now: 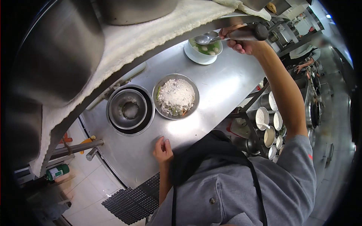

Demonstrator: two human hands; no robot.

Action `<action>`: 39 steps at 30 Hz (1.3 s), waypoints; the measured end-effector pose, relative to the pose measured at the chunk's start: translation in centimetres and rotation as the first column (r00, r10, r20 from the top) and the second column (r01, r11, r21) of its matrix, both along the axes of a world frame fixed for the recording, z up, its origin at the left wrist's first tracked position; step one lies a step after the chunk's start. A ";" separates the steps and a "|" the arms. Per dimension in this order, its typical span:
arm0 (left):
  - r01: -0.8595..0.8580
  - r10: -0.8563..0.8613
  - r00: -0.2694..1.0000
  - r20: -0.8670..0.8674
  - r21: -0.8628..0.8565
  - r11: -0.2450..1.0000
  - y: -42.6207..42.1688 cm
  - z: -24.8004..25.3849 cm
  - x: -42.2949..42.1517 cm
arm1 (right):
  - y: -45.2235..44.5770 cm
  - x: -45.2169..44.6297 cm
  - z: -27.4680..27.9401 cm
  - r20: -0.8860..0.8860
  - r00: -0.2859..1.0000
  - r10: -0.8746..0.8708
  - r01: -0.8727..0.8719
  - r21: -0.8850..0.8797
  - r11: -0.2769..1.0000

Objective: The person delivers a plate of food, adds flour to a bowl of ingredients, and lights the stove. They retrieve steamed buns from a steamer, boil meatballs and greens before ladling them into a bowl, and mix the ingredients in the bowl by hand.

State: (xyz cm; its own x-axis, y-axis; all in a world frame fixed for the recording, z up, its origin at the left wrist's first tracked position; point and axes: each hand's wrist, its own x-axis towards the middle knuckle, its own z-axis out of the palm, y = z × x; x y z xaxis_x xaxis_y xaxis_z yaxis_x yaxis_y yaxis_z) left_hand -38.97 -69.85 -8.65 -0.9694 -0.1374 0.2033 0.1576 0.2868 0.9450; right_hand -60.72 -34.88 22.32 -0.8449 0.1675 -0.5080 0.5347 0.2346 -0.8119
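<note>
At the far side of the steel table, my right hand [242, 42] grips a metal ladle [206, 38] with a thick dark handle. The ladle's bowl is over the rim of a white pot [201, 59] that contains green liquid with pale round pieces. My left hand [163, 150] hangs by the table's near edge, fingers loosely curled and holding nothing. Nearest to it is a metal bowl [197, 107] heaped with white powder over pieces of green and orange vegetable. Left of that, a smaller metal bowl [117, 101] sits inside a larger dark-bottomed one.
A shelf with a white cloth [124, 41] and metal containers overhangs the table's left side. On the right, lower shelves hold several tubs [261, 117], one with a white spoon. Another person [306, 54] stands farther back. A black mat [132, 201] lies below.
</note>
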 end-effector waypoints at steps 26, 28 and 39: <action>0.043 -0.042 0.999 -0.010 0.020 0.999 0.8 0.8 -0.5 | -0.1 0.3 0.3 -0.058 0.998 0.020 -0.017 0.050 0.999; 0.044 -0.044 0.999 0.002 0.025 0.999 0.9 1.1 -0.6 | 0.4 0.4 0.4 -0.045 0.998 0.045 -0.044 0.017 0.999; 0.175 -0.175 0.984 0.015 -0.024 0.984 3.4 2.6 -2.0 | 2.9 10.5 3.1 -0.250 0.960 0.125 -0.062 0.246 0.967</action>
State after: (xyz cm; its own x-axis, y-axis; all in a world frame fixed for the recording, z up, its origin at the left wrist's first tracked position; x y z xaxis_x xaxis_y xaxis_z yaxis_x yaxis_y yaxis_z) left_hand -41.01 -66.40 -6.08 -0.9806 0.0397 0.1918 0.1952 0.2798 0.9400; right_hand -50.22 -32.01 25.41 -0.9602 0.1683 -0.2230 0.2771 0.4728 -0.8365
